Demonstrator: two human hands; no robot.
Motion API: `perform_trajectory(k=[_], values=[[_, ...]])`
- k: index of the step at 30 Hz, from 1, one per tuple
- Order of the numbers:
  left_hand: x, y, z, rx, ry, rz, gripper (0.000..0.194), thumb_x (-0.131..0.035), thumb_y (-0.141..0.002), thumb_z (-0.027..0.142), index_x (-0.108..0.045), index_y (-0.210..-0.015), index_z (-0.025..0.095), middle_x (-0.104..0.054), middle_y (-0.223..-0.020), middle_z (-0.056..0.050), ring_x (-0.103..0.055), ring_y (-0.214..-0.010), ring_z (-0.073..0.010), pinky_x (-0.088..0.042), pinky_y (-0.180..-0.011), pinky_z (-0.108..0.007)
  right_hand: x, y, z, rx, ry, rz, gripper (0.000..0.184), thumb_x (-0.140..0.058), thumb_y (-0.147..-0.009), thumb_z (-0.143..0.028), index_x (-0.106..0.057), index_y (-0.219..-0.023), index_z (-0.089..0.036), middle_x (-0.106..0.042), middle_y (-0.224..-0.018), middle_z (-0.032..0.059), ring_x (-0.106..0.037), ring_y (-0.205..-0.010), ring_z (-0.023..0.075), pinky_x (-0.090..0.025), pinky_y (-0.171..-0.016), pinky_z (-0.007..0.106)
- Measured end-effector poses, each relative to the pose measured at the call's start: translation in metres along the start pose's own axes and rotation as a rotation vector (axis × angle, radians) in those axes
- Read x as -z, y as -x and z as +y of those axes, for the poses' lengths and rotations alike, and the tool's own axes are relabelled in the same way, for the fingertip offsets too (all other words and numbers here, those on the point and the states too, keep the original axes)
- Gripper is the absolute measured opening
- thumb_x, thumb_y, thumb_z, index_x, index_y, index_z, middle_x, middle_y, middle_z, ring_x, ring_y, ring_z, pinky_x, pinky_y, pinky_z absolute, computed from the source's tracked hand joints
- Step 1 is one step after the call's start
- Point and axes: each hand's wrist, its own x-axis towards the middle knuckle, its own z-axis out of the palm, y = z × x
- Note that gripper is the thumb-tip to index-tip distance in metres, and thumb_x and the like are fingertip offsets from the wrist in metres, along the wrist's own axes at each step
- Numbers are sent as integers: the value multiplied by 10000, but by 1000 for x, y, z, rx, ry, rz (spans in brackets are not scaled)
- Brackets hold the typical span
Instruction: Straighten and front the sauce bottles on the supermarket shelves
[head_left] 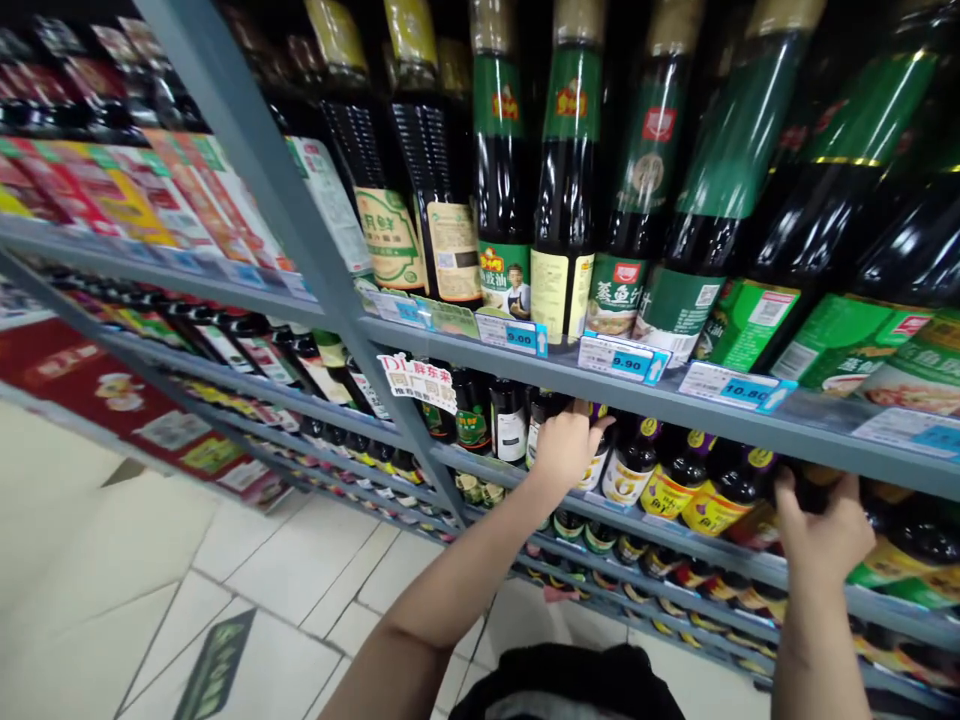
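My left hand (pixel 568 447) reaches under a shelf edge to the row of dark sauce bottles. Its fingers bend over the top of a white-labelled bottle (pixel 592 470), and the fingertips are partly hidden. Beside it stand another white-labelled bottle (pixel 628 474) and bottles with yellow labels (pixel 664 492) and purple neck bands. Farther right on that shelf, my right hand (pixel 825 525) is held up with thumb and fingers spread apart. Brownish caps (pixel 819 474) show between them, in shadow; whether the fingers touch these is unclear.
Above, tall dark bottles (pixel 562 190) line a shelf with blue price tags (pixel 622 358) on its grey edge (pixel 750 392). A grey upright post (pixel 300 190) divides the bays. A white sign (pixel 417 382) juts out from it. Lower shelves hold more bottles. Pale floor tiles (pixel 292 570) lie at left.
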Motion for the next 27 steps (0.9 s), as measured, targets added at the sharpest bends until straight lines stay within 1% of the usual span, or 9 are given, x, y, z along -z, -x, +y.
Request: perform_trajectory(k=[3,7,10,12,14,17,19,22,27], values=[[-9,9,-16,-92,257,155,361,-505,-971,462,-579,-1148,155,-717,-950,-127,-711,-869,-267,-549,-689,-314,-5,4,-4,-42,-11,35,648,-595,-785,-585,-639,-1220,-106,-649,-774,122,-623,-701,324,-421,-615,367],[-20,17,-52,-101,667,521,215,-486,-989,375,-576,-1028,183,-692,-915,-65,-684,-753,-133,-503,-590,-194,-16,8,-6,-48,-71,119,736,-576,-768,-544,-593,-1304,-39,-680,-890,185,-660,-835,383,-499,-722,428],[-16,9,-75,-65,686,630,232,-522,-962,372,-546,-1069,167,-638,-985,-97,-641,-772,-152,-528,-638,-244,-21,9,-6,-27,-103,180,758,-572,-763,-528,-585,-1312,-5,-686,-941,214,-669,-885,408,-522,-768,455],[-8,-2,-83,-103,589,590,258,-538,-945,368,-544,-1094,157,-606,-1064,-138,-627,-919,-217,-547,-811,-348,-22,9,-5,-23,-103,201,765,-579,-759,-520,-580,-1321,-1,-687,-956,218,-672,-895,415,-529,-781,466],[2,-14,-86,-159,508,477,227,-524,-946,340,-563,-1075,157,-608,-1080,-159,-603,-1047,-281,-495,-956,-438,-23,9,-5,-19,-95,206,771,-584,-756,-515,-572,-1331,-1,-687,-964,217,-673,-899,410,-534,-787,468],[15,-28,-85,-210,490,249,177,-470,-953,248,-588,-1063,174,-645,-1075,-154,-613,-1078,-302,-463,-1004,-446,-24,10,-4,-27,-77,202,769,-592,-756,-507,-563,-1338,-6,-689,-977,206,-674,-899,390,-541,-796,459],[22,-31,-82,-201,458,169,181,-469,-945,216,-599,-1064,174,-665,-1068,-148,-635,-1042,-301,-458,-1012,-436,-26,10,-2,-30,-82,193,743,-599,-763,-496,-560,-1336,-25,-687,-1001,195,-673,-910,377,-540,-816,455],[29,-28,-77,-135,354,144,191,-478,-946,221,-614,-1060,151,-682,-1056,-161,-659,-988,-312,-456,-1011,-433,-27,10,1,-26,-103,184,703,-600,-772,-484,-555,-1332,-60,-682,-1027,180,-671,-928,366,-532,-839,446],[29,-25,-69,-44,198,152,255,-446,-975,262,-629,-1075,116,-680,-1065,-202,-666,-990,-347,-513,-889,-418,-30,8,5,-28,-91,189,663,-604,-718,-514,-611,-1213,-74,-682,-938,173,-678,-873,379,-528,-805,424]])
